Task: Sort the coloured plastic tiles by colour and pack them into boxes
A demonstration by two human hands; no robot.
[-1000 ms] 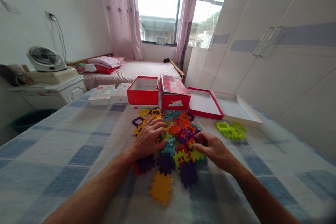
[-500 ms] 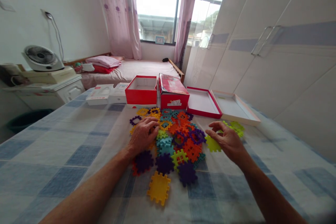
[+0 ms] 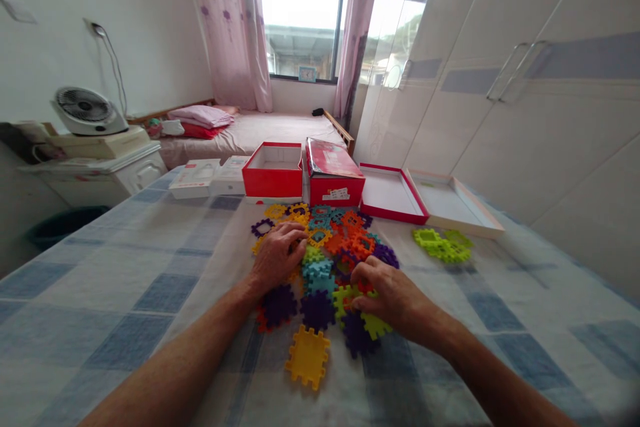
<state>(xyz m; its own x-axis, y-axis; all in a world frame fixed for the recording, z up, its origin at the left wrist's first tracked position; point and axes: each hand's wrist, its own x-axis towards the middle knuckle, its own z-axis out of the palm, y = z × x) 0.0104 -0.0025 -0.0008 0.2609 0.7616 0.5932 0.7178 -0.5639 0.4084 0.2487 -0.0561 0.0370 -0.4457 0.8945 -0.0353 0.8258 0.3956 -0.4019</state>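
A pile of notched plastic building tiles in several colours lies on the checked cloth. My left hand (image 3: 278,255) rests on the pile's left side, its fingers curled together; what they grip, if anything, is hidden. Over the near right part of the pile, my right hand (image 3: 387,292) is closed on a solid lime-green tile (image 3: 378,327). Its fingertips are at a lime-green window tile (image 3: 343,299). Dark purple tiles (image 3: 319,310) lie between the hands, and a yellow tile (image 3: 308,356) is nearest me. Light-blue tiles (image 3: 319,273) and orange tiles (image 3: 361,242) fill the middle.
Several lime-green window tiles (image 3: 444,245) form a separate group at right. Behind the pile stand an open red box (image 3: 273,182), a second red box (image 3: 336,192), a red-edged lid (image 3: 393,193), a pale tray (image 3: 457,203) and white boxes (image 3: 196,180).
My right hand has moved left and nearer, carrying the solid lime-green tile from beside the green group to the pile. My left hand has stayed in place. The view has shifted slightly.
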